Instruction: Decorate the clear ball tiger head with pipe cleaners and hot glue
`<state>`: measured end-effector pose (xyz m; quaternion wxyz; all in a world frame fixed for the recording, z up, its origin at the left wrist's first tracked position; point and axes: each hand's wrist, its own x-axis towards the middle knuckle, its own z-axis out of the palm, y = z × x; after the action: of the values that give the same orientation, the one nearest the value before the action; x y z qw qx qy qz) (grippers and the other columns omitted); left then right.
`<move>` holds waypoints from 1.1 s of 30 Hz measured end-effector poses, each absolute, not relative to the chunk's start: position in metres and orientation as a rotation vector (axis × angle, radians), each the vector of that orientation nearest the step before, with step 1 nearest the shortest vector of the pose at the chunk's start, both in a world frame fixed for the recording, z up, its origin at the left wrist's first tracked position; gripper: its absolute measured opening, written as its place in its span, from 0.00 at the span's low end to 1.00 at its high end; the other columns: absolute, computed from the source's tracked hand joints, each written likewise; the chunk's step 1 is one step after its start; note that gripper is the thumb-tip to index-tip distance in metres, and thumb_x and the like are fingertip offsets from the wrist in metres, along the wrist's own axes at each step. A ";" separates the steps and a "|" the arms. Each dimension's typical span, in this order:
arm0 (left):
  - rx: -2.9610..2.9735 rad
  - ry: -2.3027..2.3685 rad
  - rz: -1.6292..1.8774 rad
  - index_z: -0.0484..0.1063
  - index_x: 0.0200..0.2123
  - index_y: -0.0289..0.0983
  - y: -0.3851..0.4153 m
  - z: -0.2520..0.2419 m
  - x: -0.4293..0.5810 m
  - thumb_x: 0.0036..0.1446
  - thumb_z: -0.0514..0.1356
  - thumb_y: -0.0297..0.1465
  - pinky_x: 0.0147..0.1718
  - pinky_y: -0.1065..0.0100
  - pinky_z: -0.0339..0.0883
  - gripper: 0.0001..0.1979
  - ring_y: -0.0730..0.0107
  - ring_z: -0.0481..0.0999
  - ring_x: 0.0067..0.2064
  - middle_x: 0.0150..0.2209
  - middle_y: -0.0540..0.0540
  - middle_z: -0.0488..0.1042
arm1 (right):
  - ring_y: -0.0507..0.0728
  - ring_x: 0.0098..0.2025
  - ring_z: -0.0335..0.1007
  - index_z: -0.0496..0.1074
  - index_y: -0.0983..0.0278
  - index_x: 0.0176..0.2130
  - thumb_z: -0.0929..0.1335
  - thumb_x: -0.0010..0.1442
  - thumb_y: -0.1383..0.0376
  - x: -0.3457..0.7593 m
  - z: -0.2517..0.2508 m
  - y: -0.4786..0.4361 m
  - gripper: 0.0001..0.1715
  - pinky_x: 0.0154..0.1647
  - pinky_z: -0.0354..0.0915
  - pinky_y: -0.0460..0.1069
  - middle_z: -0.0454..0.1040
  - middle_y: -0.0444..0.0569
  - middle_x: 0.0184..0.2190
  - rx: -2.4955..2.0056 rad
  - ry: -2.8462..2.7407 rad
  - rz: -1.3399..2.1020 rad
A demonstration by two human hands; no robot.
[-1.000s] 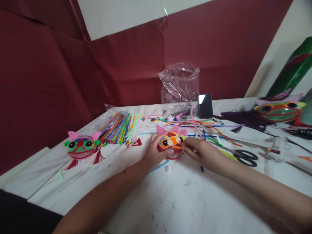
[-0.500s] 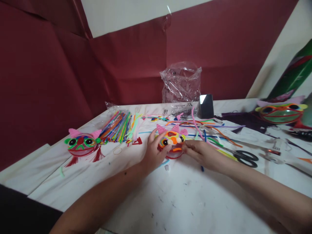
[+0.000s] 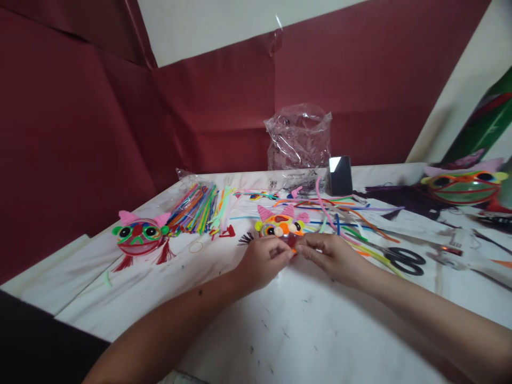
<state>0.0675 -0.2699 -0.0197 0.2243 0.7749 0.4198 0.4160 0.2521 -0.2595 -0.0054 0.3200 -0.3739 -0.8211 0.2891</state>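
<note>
In front of me a tiger-like craft face point(image 3: 281, 220) with pink ears, round eyes and an orange-and-yellow front lies on the table. My left hand point(image 3: 267, 260) is at its lower left, thumb and fingers pinched together. My right hand point(image 3: 328, 255) is closed in a pinch just to the right, fingertips almost meeting the left ones. A short orange pipe cleaner piece point(image 3: 294, 250) shows between the two sets of fingertips. Both hands cover the lower part of the face. A black fringe point(image 3: 246, 238) sticks out left of the face.
A finished-looking craft face point(image 3: 140, 240) with red tassels lies left; another point(image 3: 464, 186) stands far right. Behind are a bundle of coloured pipe cleaners point(image 3: 198, 208), a clear plastic bag point(image 3: 300, 138) and a phone point(image 3: 340, 176). Black-handled scissors point(image 3: 405, 260) and a glue gun point(image 3: 460, 253) lie right.
My left hand has let go of the craft face and come down to the right hand's fingertips at the orange pipe cleaner piece. The black fringe has come into sight. The view has shifted slightly.
</note>
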 end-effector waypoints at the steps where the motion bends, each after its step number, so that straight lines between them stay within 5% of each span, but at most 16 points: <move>1: 2.020 1.180 1.104 0.69 0.22 0.36 -0.270 -0.018 0.067 0.51 0.57 0.32 0.24 0.73 0.56 0.09 0.76 0.62 0.23 0.20 0.52 0.65 | 0.55 0.29 0.69 0.70 0.62 0.25 0.61 0.59 0.54 0.252 -0.005 -0.260 0.19 0.31 0.63 0.49 0.74 0.47 0.26 -0.999 -2.145 0.771; 9: 1.721 1.120 1.100 0.65 0.24 0.36 -0.271 -0.013 0.065 0.48 0.56 0.35 0.25 0.73 0.55 0.08 0.77 0.60 0.24 0.21 0.54 0.63 | 0.51 0.22 0.58 0.65 0.63 0.20 0.61 0.59 0.51 0.250 -0.012 -0.261 0.24 0.23 0.56 0.47 0.65 0.43 0.18 -1.013 -2.117 0.906; 17: 1.681 1.086 1.058 0.65 0.24 0.36 -0.263 -0.014 0.058 0.48 0.57 0.35 0.23 0.73 0.53 0.08 0.78 0.59 0.22 0.19 0.55 0.61 | 0.55 0.29 0.70 0.74 0.63 0.28 0.64 0.56 0.54 0.251 -0.008 -0.258 0.16 0.31 0.64 0.48 0.76 0.48 0.27 -1.006 -1.945 0.752; 33: 1.676 1.076 1.178 0.67 0.25 0.36 -0.272 -0.018 0.068 0.50 0.56 0.33 0.26 0.72 0.59 0.07 0.76 0.64 0.25 0.22 0.53 0.67 | 0.54 0.27 0.67 0.70 0.63 0.23 0.64 0.51 0.56 0.243 -0.014 -0.266 0.15 0.29 0.63 0.48 0.74 0.46 0.23 -1.058 -1.934 0.893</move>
<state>0.0681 -0.2722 -0.0180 0.4022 0.6630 0.4258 0.4663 0.2427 -0.2665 -0.0138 0.3723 -0.4129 -0.7547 0.3485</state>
